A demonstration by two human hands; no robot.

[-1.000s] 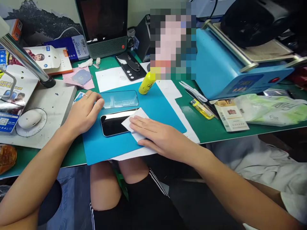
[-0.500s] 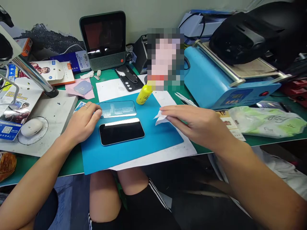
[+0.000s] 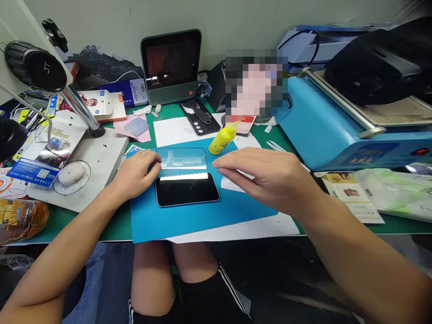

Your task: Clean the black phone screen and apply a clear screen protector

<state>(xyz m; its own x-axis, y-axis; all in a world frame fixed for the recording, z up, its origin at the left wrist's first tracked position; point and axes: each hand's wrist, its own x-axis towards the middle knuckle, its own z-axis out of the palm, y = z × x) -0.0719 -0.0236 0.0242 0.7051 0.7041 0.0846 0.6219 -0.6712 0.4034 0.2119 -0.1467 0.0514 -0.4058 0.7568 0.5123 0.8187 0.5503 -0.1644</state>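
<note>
A clear glass screen protector [image 3: 184, 158] with bright reflections is over the blue mat [image 3: 189, 225]. My left hand [image 3: 138, 175] has its thumb and curled index finger closed at the protector's left end. Just in front of the protector lies a phone [image 3: 187, 189], black screen up. My right hand [image 3: 263, 173] hovers right of both, fingers stretched out and the thumb a little below them, nothing visible between the tips. Partly hidden beneath it, a white wipe [image 3: 231, 183] rests on the mat. A yellow squeeze bottle [image 3: 222, 139] stands tilted behind that hand.
A blue machine [image 3: 324, 130] with metal rails takes up the right side. At the back are a smart display [image 3: 172, 67] and a black phone case [image 3: 200, 117]. A lamp arm [image 3: 79, 105] rises at left, by a white earbud case [image 3: 70, 173] and packaging.
My right hand has let go of the white wipe, which now lies on the mat, and has come nearer the glass. My left hand stays at the protector's left end. The view has shifted left.
</note>
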